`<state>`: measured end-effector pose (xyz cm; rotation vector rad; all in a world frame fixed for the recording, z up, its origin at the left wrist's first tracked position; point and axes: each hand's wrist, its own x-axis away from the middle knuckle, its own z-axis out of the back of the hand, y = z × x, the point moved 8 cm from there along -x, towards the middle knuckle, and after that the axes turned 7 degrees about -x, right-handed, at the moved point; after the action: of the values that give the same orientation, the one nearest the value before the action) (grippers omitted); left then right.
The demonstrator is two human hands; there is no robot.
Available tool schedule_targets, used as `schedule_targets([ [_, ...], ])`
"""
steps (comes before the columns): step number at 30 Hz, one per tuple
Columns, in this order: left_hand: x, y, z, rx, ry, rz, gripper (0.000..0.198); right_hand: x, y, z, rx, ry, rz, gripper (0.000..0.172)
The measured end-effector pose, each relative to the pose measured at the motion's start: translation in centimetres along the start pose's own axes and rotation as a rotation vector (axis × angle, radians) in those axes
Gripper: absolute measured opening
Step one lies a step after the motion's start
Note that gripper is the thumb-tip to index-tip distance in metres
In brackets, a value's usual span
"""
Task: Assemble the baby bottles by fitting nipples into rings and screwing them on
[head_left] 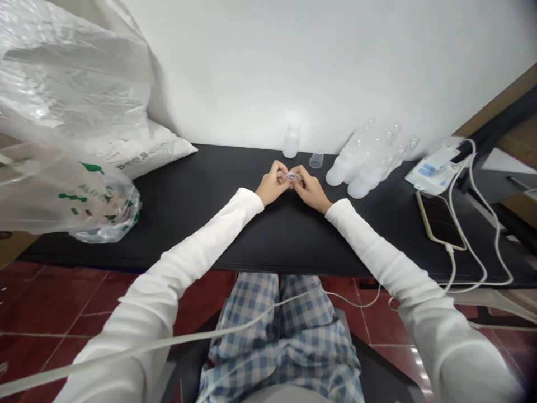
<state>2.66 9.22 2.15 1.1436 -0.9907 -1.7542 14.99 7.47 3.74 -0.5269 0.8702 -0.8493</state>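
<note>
Over a black tabletop (197, 218), the left hand (272, 184) and right hand (309, 190) pinch a half-hidden clear disc (291, 177).

black tabletop (180, 224) | smartphone (439, 220) (gold rim), white cable (496, 235) plugged in | plastic bag (62, 84) beside white sack (155, 154)
</note>
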Motion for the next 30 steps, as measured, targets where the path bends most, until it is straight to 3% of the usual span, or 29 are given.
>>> schedule_targets([
  [9,-0.4,-0.4,-0.1,0.17,-0.018,0.021,0.023,0.0,0.2,0.0,-0.097,0.002,0.0,0.039],
  [19,0.0,0.1,0.0,0.091,-0.013,0.008,0.024,0.1,0.3,0.1,-0.078,0.029,-0.015,0.03],
  [30,0.2,0.5,0.0,-0.052,-0.015,-0.041,0.023,-0.1,0.6,0.0,-0.193,0.013,-0.043,0.036],
])
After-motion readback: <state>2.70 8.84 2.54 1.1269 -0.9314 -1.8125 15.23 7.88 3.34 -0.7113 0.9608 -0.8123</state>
